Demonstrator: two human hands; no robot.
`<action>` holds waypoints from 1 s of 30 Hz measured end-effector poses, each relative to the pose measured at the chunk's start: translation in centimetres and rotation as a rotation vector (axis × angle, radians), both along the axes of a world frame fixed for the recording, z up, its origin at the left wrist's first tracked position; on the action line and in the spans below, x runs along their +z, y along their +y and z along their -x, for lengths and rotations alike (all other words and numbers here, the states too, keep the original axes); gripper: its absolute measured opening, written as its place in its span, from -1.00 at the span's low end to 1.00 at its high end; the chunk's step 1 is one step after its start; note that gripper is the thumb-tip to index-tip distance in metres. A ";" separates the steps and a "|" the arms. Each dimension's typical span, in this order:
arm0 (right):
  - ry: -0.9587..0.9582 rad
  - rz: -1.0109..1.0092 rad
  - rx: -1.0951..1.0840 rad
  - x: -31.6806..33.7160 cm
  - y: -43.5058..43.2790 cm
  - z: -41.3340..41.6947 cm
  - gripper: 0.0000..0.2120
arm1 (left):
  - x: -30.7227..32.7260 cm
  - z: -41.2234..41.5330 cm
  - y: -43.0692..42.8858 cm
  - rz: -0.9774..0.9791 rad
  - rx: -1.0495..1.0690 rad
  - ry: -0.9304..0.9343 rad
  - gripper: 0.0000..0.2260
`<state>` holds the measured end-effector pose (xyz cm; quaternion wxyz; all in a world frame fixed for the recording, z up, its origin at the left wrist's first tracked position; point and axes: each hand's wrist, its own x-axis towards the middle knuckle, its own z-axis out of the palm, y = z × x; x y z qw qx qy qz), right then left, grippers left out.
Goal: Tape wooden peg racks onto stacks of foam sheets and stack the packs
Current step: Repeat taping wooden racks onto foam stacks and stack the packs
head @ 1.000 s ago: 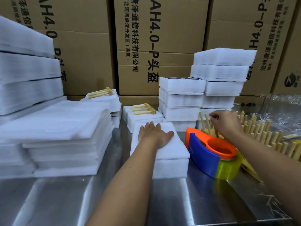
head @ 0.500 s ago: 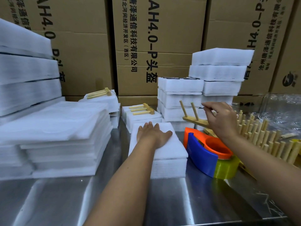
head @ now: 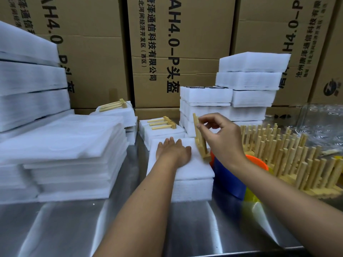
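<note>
left hand (head: 173, 151): flat, fingers spread on foam stack (head: 193, 175) | right hand (head: 222, 140): pinching peg rack (head: 199, 138), tilted on end at stack's 2 o'clock edge | tape dispenser (head: 230, 179): 3 o'clock on table (head: 74, 229)

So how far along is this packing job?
Two packs with racks on top already look finished: the middle pack and the left pack. In hand: the left hand presses a foam stack flat while the right hand pinches a peg rack upright at its edge, not yet taped; the tape dispenser waits beside it. Left: a big pile of loose racks and many foam sheets.
</note>
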<state>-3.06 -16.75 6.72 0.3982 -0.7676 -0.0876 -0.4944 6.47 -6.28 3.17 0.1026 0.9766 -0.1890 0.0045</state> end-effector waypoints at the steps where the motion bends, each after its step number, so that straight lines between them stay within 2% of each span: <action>1: -0.007 0.040 0.000 -0.3 0.3 0.0 -0.90 | 0.0 0.0 0.0 -0.002 0.002 0.001 -0.44; 5: -0.020 0.093 0.028 -1.1 0.9 0.0 -0.88 | 0.0 0.0 -0.2 0.002 0.021 0.029 -0.45; 9: -0.010 0.043 0.086 -1.4 1.6 0.0 -0.89 | 0.2 0.1 -0.3 -0.008 0.026 0.033 -0.43; 13: 0.057 -0.086 0.150 -1.5 2.2 -0.2 -0.91 | 0.3 0.3 -0.3 -0.009 -0.009 -0.012 -0.42; 16: 0.085 -0.238 0.065 -1.6 1.5 -0.9 -0.85 | 0.5 0.5 -0.1 -0.034 -0.033 -0.047 -0.45; 19: 0.306 -0.343 -0.017 -1.9 0.5 -1.9 -0.77 | 0.4 0.6 0.0 -0.022 -0.034 -0.043 -0.44; 21: 0.517 -0.345 -0.044 -2.4 0.2 -2.6 -0.64 | 0.4 0.5 -0.1 -0.020 -0.035 -0.036 -0.44; 23: 0.643 -0.322 -0.041 -2.8 0.4 -3.1 -0.56 | 0.2 0.2 -0.2 0.001 -0.033 -0.008 -0.42; 25: 0.687 -0.353 0.001 -3.0 0.6 -3.2 -0.62 | -0.1 -0.2 0.0 0.180 -0.018 0.028 -0.39; 29: 0.682 -0.403 0.090 -3.4 0.4 -3.0 -0.75 | 0.9 -0.6 1.5 1.089 0.200 0.234 -0.45; 30: 0.687 -0.402 0.100 -3.5 0.4 -3.0 -0.76 | 1.4 -1.0 2.1 1.239 0.293 0.252 -0.51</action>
